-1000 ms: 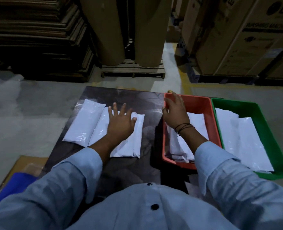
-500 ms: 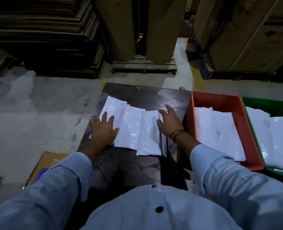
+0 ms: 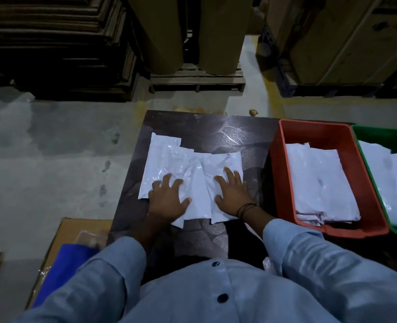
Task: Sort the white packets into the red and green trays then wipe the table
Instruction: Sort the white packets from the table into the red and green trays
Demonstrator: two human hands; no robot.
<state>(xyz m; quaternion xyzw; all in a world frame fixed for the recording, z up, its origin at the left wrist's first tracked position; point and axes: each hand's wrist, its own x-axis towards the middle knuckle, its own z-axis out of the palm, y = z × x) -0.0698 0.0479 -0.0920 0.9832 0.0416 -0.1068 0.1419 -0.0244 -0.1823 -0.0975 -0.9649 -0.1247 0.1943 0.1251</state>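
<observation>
Three white packets (image 3: 176, 166) lie overlapped in a bunch on the dark table (image 3: 216, 127). My left hand (image 3: 167, 199) lies flat with spread fingers on the left packets. My right hand (image 3: 233, 194) lies flat on the right packet (image 3: 220, 164), a dark band around its wrist. To the right stands the red tray (image 3: 283, 173) with a stack of white packets (image 3: 321, 183) inside. Beyond it the green tray (image 3: 365, 134) holds more white packets (image 3: 393, 180) and is cut off by the frame edge.
A cardboard sheet (image 3: 76, 229) with a blue item (image 3: 62, 259) lies on the floor at the lower left. Brown rolls on a wooden pallet (image 3: 197, 78) stand beyond the table, large cardboard boxes (image 3: 337, 38) at the upper right, stacked flat cardboard (image 3: 53, 43) at the upper left.
My right hand left the red tray and came down onto the packets. Both hands have pushed the packets closer together, and the view has shifted left.
</observation>
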